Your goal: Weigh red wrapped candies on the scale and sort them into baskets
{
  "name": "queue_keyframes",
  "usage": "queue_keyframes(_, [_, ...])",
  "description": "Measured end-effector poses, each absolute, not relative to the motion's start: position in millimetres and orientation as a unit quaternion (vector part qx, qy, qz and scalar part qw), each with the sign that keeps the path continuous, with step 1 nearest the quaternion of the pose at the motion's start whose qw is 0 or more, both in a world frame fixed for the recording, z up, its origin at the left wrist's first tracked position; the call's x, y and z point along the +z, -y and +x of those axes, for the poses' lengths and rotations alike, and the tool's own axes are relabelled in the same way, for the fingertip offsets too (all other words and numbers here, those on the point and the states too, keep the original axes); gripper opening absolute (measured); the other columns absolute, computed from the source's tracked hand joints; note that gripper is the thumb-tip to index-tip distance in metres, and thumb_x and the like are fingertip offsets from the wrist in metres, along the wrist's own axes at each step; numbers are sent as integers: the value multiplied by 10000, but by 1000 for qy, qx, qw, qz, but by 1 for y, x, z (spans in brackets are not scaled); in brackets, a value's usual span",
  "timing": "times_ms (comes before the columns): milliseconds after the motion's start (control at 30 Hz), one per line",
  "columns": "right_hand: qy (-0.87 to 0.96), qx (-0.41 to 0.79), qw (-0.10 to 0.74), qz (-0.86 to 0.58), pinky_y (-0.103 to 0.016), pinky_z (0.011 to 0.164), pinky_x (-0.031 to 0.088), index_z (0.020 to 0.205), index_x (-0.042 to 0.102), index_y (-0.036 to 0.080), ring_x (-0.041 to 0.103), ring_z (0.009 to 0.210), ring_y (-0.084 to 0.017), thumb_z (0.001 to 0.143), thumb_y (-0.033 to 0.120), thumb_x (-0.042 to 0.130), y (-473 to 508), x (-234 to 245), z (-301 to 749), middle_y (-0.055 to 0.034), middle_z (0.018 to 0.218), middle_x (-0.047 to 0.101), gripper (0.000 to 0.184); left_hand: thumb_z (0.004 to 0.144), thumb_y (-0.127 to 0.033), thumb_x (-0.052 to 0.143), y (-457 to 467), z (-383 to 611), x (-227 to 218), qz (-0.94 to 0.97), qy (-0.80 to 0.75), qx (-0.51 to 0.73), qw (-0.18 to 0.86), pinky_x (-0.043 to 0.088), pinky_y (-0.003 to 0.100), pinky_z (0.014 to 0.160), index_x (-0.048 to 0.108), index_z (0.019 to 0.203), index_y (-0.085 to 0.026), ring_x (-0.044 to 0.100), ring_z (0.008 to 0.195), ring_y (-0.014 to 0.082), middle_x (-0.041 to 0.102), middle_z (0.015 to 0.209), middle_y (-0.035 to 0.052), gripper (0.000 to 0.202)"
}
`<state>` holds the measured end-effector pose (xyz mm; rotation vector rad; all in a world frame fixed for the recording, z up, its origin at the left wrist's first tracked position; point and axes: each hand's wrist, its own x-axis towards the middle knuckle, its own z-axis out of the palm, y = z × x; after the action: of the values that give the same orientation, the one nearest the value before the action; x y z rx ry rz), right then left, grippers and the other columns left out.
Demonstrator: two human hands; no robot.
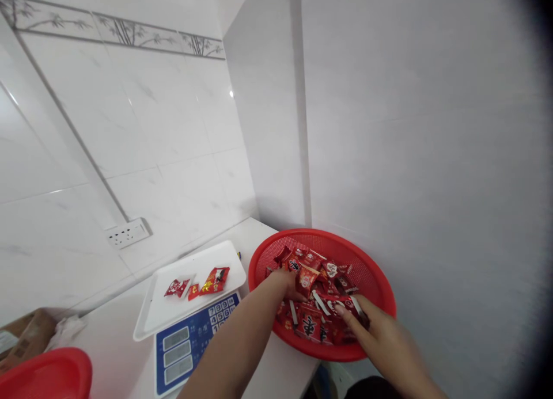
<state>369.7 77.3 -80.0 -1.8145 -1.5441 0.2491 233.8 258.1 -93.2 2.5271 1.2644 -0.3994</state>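
Note:
A red mesh basket [322, 233] holds many small red wrapped packets [309, 324], some with dark characters and white edges. My left hand [286, 282] reaches down among them at the basket's left side. Its fingertips are partly hidden between packets, beside an orange-red packet [308, 277]. At the basket's right side, my right hand [378, 330] pinches a red packet with white ends [343, 304], thumb on top. On the white tray [155, 307] of a blue-faced weighing scale [196, 333] lie a small red-and-white packet [177, 287] and a larger red-and-gold packet [215, 281].
Scale and basket share a white table [114, 335] in a tiled corner. A second red basket [52, 376] shows at the lower left, near a cardboard box [30, 335] and crumpled white plastic [67, 331]. A power socket [128, 233] is on the wall. The grey wall borders the basket's right.

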Motion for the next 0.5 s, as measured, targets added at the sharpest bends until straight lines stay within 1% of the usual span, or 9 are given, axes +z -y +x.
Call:
queue_keyframes(67, [604,91,358,-706,-231,487,418,765,538,258,608,567,-179,815,546,359,-78,-83,370,16,656,653,343,706,-343,666,-257,234,-94,878,-427,-151,153,408,486,886,521,1112,-145,525,1046,279,563,1135,138,475])
queue_keyframes(167, [609,82,351,-707,-239,498,416,782,543,258,610,592,-186,815,554,358,-77,-87,371,9,692,661,351,735,-262,645,-258,232,-90,877,-412,-159,189,438,435,850,584,979,-154,563,965,222,609,1031,73,273])
queue_keyframes(233, [611,85,350,-704,-238,506,416,782,541,258,610,600,-184,824,548,350,-77,-87,372,10,699,662,350,751,-235,625,-260,226,-84,871,-416,-138,222,465,400,792,591,921,-150,579,889,195,615,961,44,192])
queue_keyframes(300, [613,87,352,-702,-236,502,413,771,537,257,606,585,-180,827,541,352,-76,-86,372,13,687,660,343,714,-204,654,-265,218,-76,861,-424,-97,263,480,355,715,577,916,-148,582,809,178,609,895,23,223])
queue_keyframes(367, [614,82,355,-700,-236,495,413,762,536,257,602,566,-179,823,535,358,-75,-84,372,14,669,657,336,637,-143,697,-268,209,-69,847,-427,-44,315,469,297,649,559,911,-162,571,739,158,594,818,-7,307])
queue_keyframes(433, [613,77,363,-698,-236,498,421,763,540,258,605,571,-179,819,533,360,-75,-84,372,14,671,656,333,571,-83,709,-269,199,-62,826,-418,11,378,439,241,605,546,872,-183,553,694,132,572,757,-37,357])
queue_keyframes(500, [613,80,370,-694,-236,512,437,782,551,262,611,587,-176,813,537,365,-76,-85,372,13,695,661,334,545,-65,703,-266,190,-55,799,-400,59,444,415,213,581,534,830,-198,534,660,109,552,729,-55,358])
